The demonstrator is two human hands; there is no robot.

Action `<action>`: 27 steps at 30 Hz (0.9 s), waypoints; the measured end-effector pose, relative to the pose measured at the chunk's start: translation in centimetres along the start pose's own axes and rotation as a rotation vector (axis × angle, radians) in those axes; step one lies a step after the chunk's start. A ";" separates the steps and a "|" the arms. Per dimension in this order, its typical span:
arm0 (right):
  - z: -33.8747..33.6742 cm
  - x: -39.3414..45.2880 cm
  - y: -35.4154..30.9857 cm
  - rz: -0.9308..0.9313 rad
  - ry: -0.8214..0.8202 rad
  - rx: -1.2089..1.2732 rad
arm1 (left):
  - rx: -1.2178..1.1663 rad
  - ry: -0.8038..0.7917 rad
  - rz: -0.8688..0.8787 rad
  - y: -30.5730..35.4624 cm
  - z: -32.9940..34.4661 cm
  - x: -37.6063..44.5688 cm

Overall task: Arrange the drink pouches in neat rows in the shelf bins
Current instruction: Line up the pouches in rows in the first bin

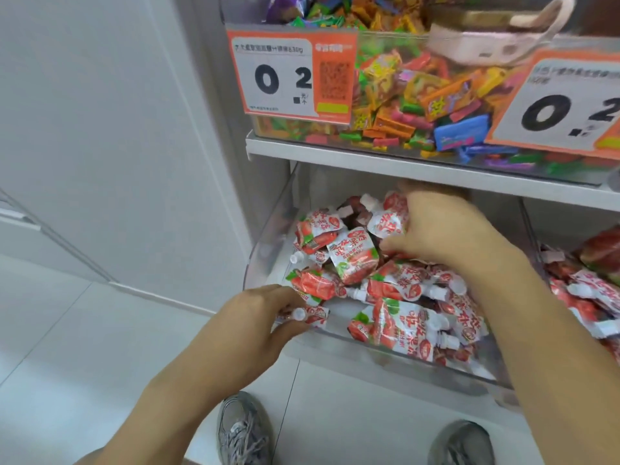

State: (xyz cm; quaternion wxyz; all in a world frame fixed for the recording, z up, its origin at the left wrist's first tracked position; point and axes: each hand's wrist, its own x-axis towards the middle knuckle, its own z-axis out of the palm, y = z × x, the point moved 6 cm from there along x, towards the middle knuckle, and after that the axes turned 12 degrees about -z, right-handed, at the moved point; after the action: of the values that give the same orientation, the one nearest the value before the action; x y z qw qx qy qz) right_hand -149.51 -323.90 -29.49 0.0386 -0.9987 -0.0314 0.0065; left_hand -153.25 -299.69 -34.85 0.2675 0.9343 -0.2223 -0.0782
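Drink pouches [379, 283]: red-and-white, spouted, heaped loose in clear shelf bin [268, 243], lower shelf. Left hand [255, 317]: at bin's 8 o'clock corner, fingers curled round one capped pouch [308, 315]. Right hand [436, 229]: at 12 o'clock over heap, gripping a pouch at the back. Candy bin [402, 95] with price tag [288, 75] on shelf above; neighbouring pouch bin [587, 290] at 3 o'clock

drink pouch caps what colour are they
White, seen in the head view: the cap on the pouch pinched by the left hand.
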 end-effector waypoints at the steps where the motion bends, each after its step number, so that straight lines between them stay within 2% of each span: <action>1: 0.0 -0.1 -0.5 -0.036 0.033 -0.001 | 0.005 -0.006 -0.015 -0.1 -0.1 -0.1; 4: 0.6 0.4 -4.7 -0.356 0.196 0.304 | -0.002 -0.047 -0.065 -0.7 -0.1 -0.1; 6: 2.7 1.2 -7.7 -0.525 0.060 0.493 | -0.002 -0.090 -0.097 -1.1 -0.2 0.1; 9: 6.5 2.5 -9.8 -0.565 -0.165 0.475 | 0.009 -0.122 -0.119 -1.4 -0.4 0.2; 14: 8.8 5.0 -10.2 -0.573 -0.251 0.608 | -0.030 -0.141 -0.119 -0.8 -0.6 -0.3; 16: 9.3 5.9 -11.3 -0.635 -0.306 0.497 | -0.056 -0.086 -0.118 -0.6 -0.7 -0.3; 19: 11.3 7.0 -12.5 -0.721 -0.400 0.217 | 0.000 0.082 -0.033 -0.8 -0.4 -0.7; 21: 12.4 7.2 -12.5 -0.737 -0.470 0.128 | 0.036 0.185 0.013 -1.0 0.3 -1.2; 24: 12.0 7.3 -12.3 -0.749 -0.505 0.192 | 0.050 0.329 0.103 -1.0 1.1 -1.9; 27: 10.8 7.1 -11.8 -0.712 -0.413 0.311 | 0.046 0.388 0.090 -1.2 0.7 -2.0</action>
State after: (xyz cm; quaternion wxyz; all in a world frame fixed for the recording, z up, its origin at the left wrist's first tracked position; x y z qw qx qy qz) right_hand -143.32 -310.89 -39.45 0.1812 -0.8858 -0.3793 0.1968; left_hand -154.72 -298.22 -35.98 0.2871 0.9269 -0.2098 0.1204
